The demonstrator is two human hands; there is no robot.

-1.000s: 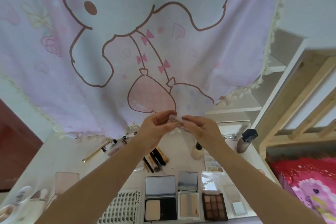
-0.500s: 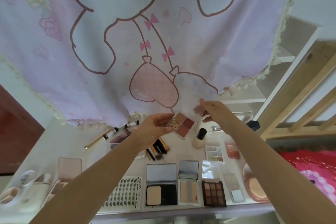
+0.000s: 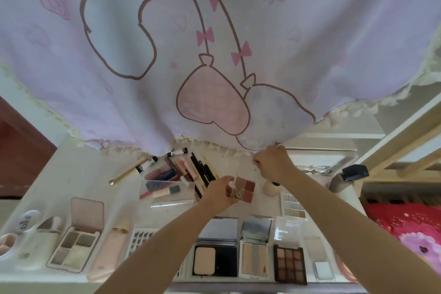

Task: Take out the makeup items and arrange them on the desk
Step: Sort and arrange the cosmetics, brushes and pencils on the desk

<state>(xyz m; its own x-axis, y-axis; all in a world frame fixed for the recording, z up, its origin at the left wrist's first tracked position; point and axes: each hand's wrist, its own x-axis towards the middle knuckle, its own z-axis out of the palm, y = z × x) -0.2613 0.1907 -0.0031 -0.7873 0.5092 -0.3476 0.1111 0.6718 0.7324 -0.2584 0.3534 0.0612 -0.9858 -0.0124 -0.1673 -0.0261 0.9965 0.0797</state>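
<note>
blush palette [image 3: 243, 189] lower now in left hand [image 3: 220, 192], right hand [image 3: 274, 164] at curtain hem [image 3: 214, 148]

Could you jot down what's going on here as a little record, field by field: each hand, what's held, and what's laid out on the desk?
left hand: grips the small blush palette, open, reddish pans showing
right hand: reaches toward the hem of the pink cartoon curtain, fingers curled; whether it holds anything cannot be told
desk: white, crowded with makeup
front row: powder compact, contour palette, dark eyeshadow palette, all open
back: pencils and lip tubes fanned below the curtain
</note>
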